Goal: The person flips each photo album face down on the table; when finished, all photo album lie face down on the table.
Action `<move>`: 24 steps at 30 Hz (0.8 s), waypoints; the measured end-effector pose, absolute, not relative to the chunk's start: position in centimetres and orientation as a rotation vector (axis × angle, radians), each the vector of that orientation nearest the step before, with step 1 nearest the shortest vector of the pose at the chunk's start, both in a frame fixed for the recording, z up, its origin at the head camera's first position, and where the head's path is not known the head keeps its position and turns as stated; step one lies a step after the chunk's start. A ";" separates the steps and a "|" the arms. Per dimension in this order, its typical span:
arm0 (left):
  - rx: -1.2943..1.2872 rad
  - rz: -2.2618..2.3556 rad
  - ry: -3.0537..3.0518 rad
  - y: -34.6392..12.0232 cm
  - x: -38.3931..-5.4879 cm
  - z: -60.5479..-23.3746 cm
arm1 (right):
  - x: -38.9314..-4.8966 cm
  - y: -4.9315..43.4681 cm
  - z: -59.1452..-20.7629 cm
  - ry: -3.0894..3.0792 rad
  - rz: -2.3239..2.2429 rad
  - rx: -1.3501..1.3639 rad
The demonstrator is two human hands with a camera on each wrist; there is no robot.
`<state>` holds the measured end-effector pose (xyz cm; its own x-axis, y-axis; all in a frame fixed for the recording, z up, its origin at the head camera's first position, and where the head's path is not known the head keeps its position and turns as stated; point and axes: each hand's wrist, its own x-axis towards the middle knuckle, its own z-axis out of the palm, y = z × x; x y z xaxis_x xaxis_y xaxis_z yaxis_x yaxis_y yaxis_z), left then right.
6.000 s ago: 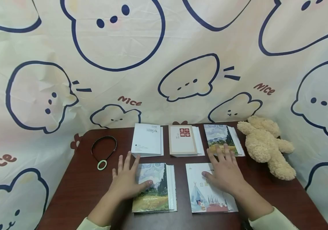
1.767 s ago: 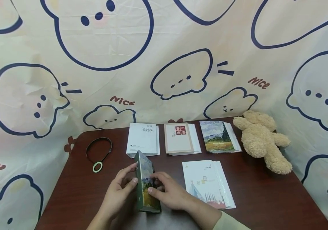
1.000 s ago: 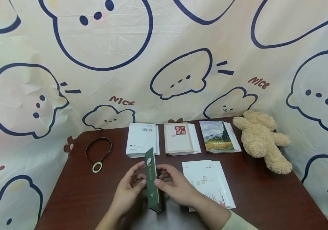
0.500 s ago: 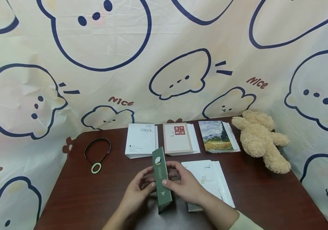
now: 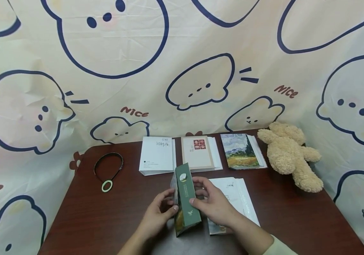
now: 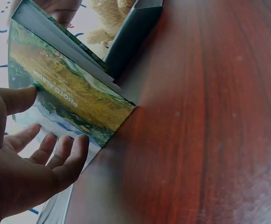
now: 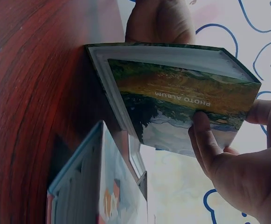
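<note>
A photo album (image 5: pixel 186 194) with a painted landscape cover stands tilted above the dark wooden table, its green spine turned up toward the head camera. My right hand (image 5: pixel 215 205) pinches it, thumb on the spine and fingers against the far cover. In the right wrist view the same photo album (image 7: pixel 172 98) has its pages between the covers, slightly spread at the bottom. My left hand (image 5: pixel 157 212) is at the other cover; in the left wrist view its thumb and loosely bent fingertips (image 6: pixel 81 140) touch or nearly touch that cover. Whether the lower edge rests on the table is unclear.
A white album with a tent drawing (image 5: pixel 242 198) lies beside my right forearm. Behind stand a white album (image 5: pixel 156 156), a beige album with red squares (image 5: pixel 197 156) and another landscape album (image 5: pixel 240 152). A teddy bear (image 5: pixel 288 152) lies right; a cord with a pale ring (image 5: pixel 106 186) lies left.
The photo album, flat on the table under my left hand six seconds ago, has been lifted and turned spine up. Over the last second both hands have shifted it rightward and tilted it.
</note>
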<state>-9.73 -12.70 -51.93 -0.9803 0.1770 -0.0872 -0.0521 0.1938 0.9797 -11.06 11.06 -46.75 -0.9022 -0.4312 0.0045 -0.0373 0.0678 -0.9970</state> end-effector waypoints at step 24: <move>0.168 1.588 2.587 -12.4 -9.7 -52.5 | -11.0 13.4 -48.8 2.174 -1.794 -0.309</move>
<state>-9.67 -12.35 -52.49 -0.9888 0.1463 -0.0285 0.0409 0.4498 0.8922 -10.99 13.44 -48.82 -0.9303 -0.3540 -0.0965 0.0277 0.1945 -0.9805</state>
